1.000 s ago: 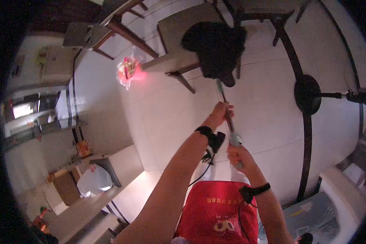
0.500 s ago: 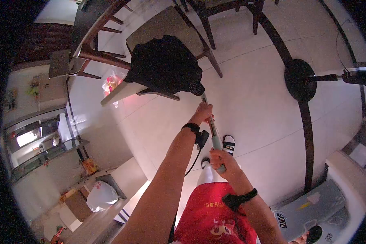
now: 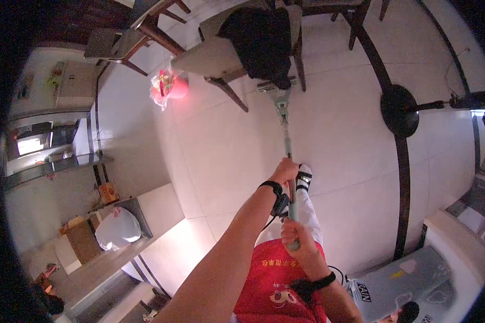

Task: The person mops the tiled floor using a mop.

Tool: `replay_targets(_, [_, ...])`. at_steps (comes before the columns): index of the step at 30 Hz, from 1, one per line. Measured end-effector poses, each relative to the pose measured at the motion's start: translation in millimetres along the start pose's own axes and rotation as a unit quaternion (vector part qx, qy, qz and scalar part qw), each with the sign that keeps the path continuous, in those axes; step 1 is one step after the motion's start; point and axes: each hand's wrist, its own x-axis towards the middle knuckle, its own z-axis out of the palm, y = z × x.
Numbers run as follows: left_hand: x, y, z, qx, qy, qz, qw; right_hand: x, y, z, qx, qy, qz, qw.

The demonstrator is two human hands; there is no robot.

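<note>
- On the floor (image 3: 237, 145), between its left wall edge and the dark strip (image 3: 407, 199) towards its right, lies the open stretch over which I hold one mop (image 3: 284, 116).
- Its wide head has come into view by the near edge of the chair (image 3: 213, 60); half a second ago the black cloth (image 3: 258, 43) hid it. I judge that this lets me see where the head meets the floor and guide it past the chair legs.
- The cloth's low end hangs right by the head; whether they touch, I cannot tell.
- Two hands are on the pole. My left hand (image 3: 285, 170) is closed round it higher up, fingers wrapped; my right hand (image 3: 299, 234) is curled round the grip near the end, fingers folded over it.
- One band is on each wrist, so two: the left band (image 3: 271, 187) and the right band (image 3: 325, 280).
- Counted around me: one cloth, one pink bin (image 3: 178, 88) left of the chair, one round base (image 3: 399, 110) on the strip, one white bag (image 3: 118, 230) on the desk (image 3: 99, 269), near its far edge. At least three chairs show; their full number I cannot tell.
</note>
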Motion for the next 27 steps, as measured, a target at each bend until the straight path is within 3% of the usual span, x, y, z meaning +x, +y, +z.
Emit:
replay_targets(4, [-45,28,6,0.007,-0.018,0.04,0.999,-26,37,-23,0.0,0.016,-0.003,1.0])
replay_targets(10, [-42,74,141,-0.018,0.119,-0.002,0.993,-63,80,-69,0.016,0.026,0.018,0.999])
replay_targets(13, [-92,93,95,-0.053,0.052,0.032,0.997,-85,97,-64,0.001,0.051,0.014,0.999])
replay_targets(16, [-110,111,108,-0.071,0.1,-0.021,0.992,-101,109,-79,0.015,0.039,0.042,0.998])
replay_targets(19, [-133,150,113,-0.059,0.061,-0.01,0.996,-127,116,-116,-0.004,0.032,0.067,0.997])
replay_targets(23, [-160,202,143,-0.036,0.081,-0.004,0.996,-171,131,-158,-0.038,0.044,0.053,0.997])
replay_targets(25, [-174,225,145,-0.215,0.044,-0.09,0.971,-193,137,-173,-0.051,0.043,0.057,0.996])
replay_targets(27, [-172,255,177,-0.054,0.036,0.044,0.997,-226,132,-191,-0.053,0.056,0.081,0.994])
